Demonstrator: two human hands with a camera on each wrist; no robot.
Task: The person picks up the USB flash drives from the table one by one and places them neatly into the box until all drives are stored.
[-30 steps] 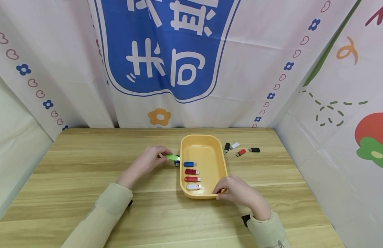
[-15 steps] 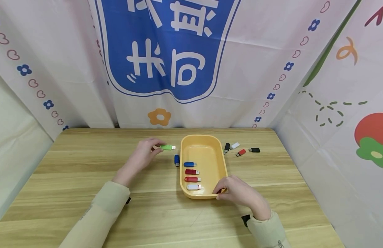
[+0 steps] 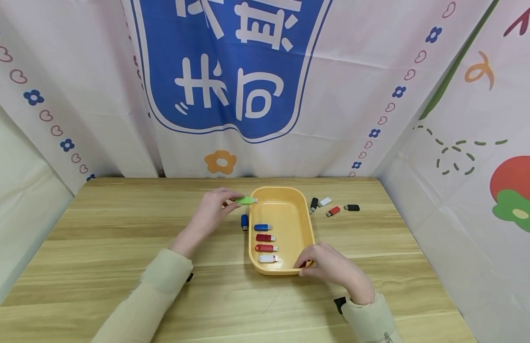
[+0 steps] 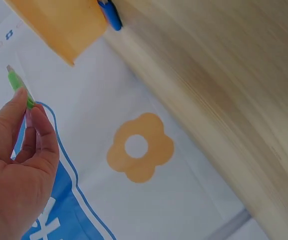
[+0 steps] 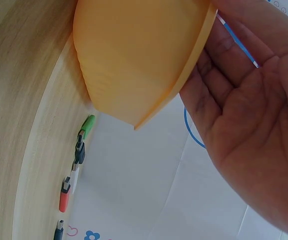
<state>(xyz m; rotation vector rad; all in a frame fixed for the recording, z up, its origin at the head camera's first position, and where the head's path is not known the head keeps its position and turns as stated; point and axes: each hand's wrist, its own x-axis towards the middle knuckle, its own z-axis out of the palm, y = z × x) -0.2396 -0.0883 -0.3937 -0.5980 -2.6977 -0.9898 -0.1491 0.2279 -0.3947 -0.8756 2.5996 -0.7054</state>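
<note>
My left hand (image 3: 215,207) pinches a green USB flash drive (image 3: 245,200) between thumb and fingers. Its metal plug points right and overlaps the far left rim of the yellow tray (image 3: 312,228) in the head view. The right hand (image 3: 331,267) grips the tray's near right corner, fingers over the rim; a dark red bit shows beneath them. Inside the tray, along its left side, lie a blue drive (image 3: 262,227), a dark red drive (image 3: 265,237), a red drive (image 3: 266,248) and a white drive (image 3: 268,258), plugs facing right.
Outside the left wall lies another blue drive (image 3: 245,222). Right of the tray are a black drive (image 3: 314,203), a white one (image 3: 325,201), a red one (image 3: 333,211) and another black one (image 3: 353,207). The right wrist view also shows a green drive (image 5: 88,126) beside the tray.
My left hand drew the green flash drive away from the blue one outside the tray, far and left, then carried it right to the far left rim. The right hand stays put.
</note>
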